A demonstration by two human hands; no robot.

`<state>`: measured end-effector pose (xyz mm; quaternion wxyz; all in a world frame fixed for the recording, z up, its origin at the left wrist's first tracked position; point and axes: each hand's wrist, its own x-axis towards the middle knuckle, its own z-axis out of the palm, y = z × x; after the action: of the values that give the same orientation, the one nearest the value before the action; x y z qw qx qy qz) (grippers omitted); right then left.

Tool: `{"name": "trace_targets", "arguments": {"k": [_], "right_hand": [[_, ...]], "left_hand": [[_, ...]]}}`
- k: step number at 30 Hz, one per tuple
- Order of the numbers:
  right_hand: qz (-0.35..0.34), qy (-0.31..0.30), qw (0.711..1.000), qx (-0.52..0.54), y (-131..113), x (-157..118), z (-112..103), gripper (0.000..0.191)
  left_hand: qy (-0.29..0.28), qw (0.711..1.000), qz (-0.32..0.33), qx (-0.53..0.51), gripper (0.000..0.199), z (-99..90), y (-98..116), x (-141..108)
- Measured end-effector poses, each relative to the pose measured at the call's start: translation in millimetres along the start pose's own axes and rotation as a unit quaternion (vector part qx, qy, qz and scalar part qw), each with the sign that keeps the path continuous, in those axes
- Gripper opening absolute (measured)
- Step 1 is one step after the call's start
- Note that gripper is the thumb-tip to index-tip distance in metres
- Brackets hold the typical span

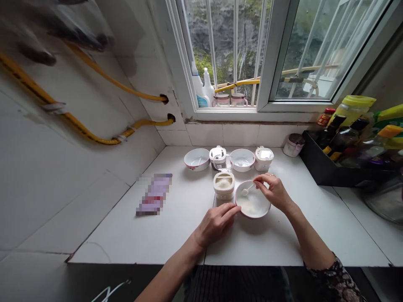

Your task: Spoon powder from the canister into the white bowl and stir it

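Observation:
Between the thumb and fingers of my right hand (273, 191) is the handle of a small white spoon (245, 191). The spoon's head is over the inside of a white bowl (263, 209) with a pinkish rim. White granules (250, 205) lie in the bowl. My left hand (218, 220) rests palm down at the bowl's near left side, its fingertips holding the rim; its thumb is hidden. Just left of the bowl stands a lidded seasoning box (224, 193), its lid up, with pale granules inside.
Behind are two more white bowls, a left one (197, 160) and a right one (242, 160), a box with dark contents (218, 156) and a closed box (264, 158). A blurred purple packet (154, 195) lies left. A black bottle rack (327, 172) and a jar (294, 145) stand right.

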<state>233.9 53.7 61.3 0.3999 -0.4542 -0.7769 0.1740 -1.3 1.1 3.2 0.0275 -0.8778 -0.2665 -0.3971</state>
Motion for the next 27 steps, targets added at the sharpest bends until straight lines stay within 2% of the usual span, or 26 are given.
{"name": "trace_targets", "arguments": {"k": [4,11,16,21,27], "right_hand": [[-0.014,-0.027,1.000,-0.009,-2.7,-0.7,1.5,0.013],[0.054,0.005,0.998,-0.007,-1.6,0.4,-2.8,0.014],[0.056,-0.006,0.998,0.014,-3.2,-1.4,2.4,0.011],[0.077,-0.048,0.991,0.096,-10.7,-1.5,1.5,0.014],[0.158,-0.026,0.969,0.189,-7.9,-0.3,-2.8,0.016]], "left_hand": [[-0.001,1.000,0.000,0.005,0.032,-0.3,-0.2,-0.2],[0.009,1.000,0.002,0.003,0.033,0.8,-0.6,-1.1],[0.005,1.000,0.001,0.003,0.033,0.0,-0.1,-0.6],[0.005,1.000,-0.002,0.003,0.033,1.4,-1.6,-2.5],[0.003,1.000,0.002,0.002,0.032,2.0,-2.4,-2.8]]}}
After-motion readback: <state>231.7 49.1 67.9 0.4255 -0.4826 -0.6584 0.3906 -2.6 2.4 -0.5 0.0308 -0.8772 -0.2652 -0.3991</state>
